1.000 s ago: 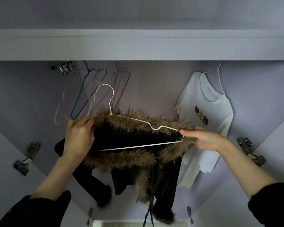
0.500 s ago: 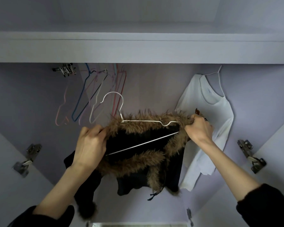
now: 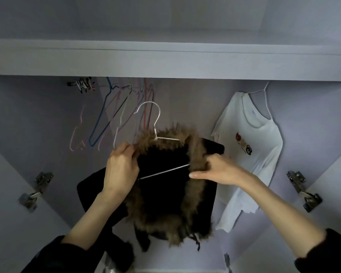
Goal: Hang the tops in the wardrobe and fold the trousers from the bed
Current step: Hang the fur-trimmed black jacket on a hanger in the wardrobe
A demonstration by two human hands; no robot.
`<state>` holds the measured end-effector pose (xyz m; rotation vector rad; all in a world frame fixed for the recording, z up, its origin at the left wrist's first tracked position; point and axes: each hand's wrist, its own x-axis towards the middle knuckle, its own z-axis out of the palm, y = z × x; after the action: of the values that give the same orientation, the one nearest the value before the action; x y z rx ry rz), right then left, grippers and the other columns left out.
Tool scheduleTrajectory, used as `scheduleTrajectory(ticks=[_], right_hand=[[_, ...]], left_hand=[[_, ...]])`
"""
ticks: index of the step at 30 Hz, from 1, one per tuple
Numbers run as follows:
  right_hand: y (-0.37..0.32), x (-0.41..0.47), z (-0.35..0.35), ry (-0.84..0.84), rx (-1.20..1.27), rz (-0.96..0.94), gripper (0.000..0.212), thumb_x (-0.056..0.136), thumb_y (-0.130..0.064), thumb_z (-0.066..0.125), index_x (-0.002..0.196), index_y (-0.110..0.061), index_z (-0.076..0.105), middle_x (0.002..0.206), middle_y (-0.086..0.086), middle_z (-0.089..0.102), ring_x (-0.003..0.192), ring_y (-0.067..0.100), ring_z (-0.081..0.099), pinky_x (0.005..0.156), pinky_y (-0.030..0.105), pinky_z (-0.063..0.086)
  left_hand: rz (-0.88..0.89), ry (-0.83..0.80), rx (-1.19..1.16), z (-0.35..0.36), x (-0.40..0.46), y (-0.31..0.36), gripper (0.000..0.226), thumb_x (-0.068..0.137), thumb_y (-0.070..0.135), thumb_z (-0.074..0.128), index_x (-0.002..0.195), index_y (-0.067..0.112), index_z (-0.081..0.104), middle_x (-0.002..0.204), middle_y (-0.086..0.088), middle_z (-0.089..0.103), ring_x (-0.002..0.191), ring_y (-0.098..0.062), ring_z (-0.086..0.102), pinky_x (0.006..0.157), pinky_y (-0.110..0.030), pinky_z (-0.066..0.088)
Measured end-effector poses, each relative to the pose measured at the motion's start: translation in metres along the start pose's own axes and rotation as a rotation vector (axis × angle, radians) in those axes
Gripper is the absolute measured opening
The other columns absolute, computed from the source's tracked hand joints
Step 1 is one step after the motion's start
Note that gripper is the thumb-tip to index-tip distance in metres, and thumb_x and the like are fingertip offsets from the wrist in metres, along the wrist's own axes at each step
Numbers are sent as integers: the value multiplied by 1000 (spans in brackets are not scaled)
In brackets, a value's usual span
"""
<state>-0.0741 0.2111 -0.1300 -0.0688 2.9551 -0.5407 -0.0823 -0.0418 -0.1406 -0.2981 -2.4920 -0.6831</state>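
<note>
The black fur-trimmed top is held up in front of the open wardrobe, half threaded onto a white wire hanger. The left hand grips the left shoulder and collar fur, and the right hand pinches the right fur edge. Judged soft, limp and moderately heavy, with slippery fur; best held at the shoulder seams over the wire.

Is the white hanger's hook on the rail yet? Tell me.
No: the white hanger sits low in the fur-trimmed top, its hook free in front of the hung hangers.
</note>
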Motion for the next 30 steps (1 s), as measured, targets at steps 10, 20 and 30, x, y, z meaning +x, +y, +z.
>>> scheduleTrajectory(ticks=[10,20,30], right_hand=[[-48,7,10,451,257,-403,29,89,-32,62,106,-8,63,99,6,62,90,17,56,76,23,36],[-53,16,-4,576,489,-289,26,96,-27,48,73,-15,44,57,-6,39,56,14,40,57,34,32],[-8,-7,13,377,30,-286,19,97,-29,48,86,-13,52,75,-1,56,73,25,58,62,35,41]], left_hand=[[144,-60,-111,6,1,18,16,79,-14,58,87,-3,67,84,-12,59,69,-39,58,65,-35,46],[-266,-31,-61,23,-24,14,60,75,28,76,122,5,47,114,-14,52,105,-32,51,85,-44,48],[-244,76,-365,-4,14,32,26,80,0,60,102,14,56,89,-1,64,87,-26,65,75,-35,54]])
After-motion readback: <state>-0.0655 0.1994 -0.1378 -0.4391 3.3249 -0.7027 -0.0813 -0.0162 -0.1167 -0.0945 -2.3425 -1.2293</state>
